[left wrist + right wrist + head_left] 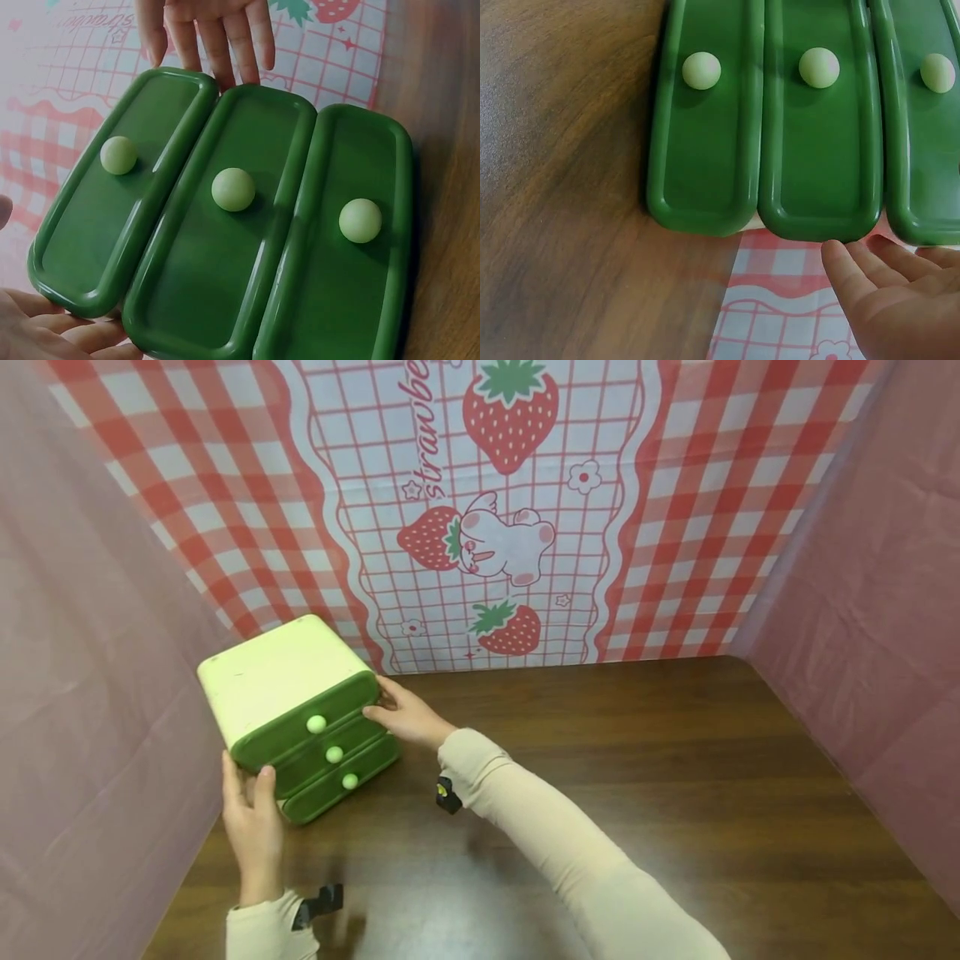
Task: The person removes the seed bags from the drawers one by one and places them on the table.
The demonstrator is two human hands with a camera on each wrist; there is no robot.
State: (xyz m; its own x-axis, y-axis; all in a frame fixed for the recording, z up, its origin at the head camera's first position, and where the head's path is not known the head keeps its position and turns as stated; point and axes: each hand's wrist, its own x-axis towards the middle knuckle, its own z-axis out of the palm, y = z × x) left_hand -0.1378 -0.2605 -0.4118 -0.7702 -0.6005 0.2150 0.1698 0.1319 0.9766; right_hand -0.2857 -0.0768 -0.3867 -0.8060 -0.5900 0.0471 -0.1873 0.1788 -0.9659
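Note:
A small three-drawer cabinet (288, 672) with a pale green-yellow body stands at the left of the table. Its dark green drawer fronts (217, 262) are all closed, each with a round pale green knob (820, 67). My left hand (252, 827) is at the cabinet's left side, thumb by the front edge and fingers along the side wall. Against the opposite side rests my right hand (405, 714), its fingers (232, 37) stretched out straight. Fingertips partly pass out of sight behind the drawer fronts.
Brown wood-grain table (637, 793) spreads to the right. A strawberry-print checked cloth (517, 510) hangs at the back, and pink cloth walls (97, 635) rise on both sides, the left one close to the cabinet. Dark straps sit on both sleeved wrists.

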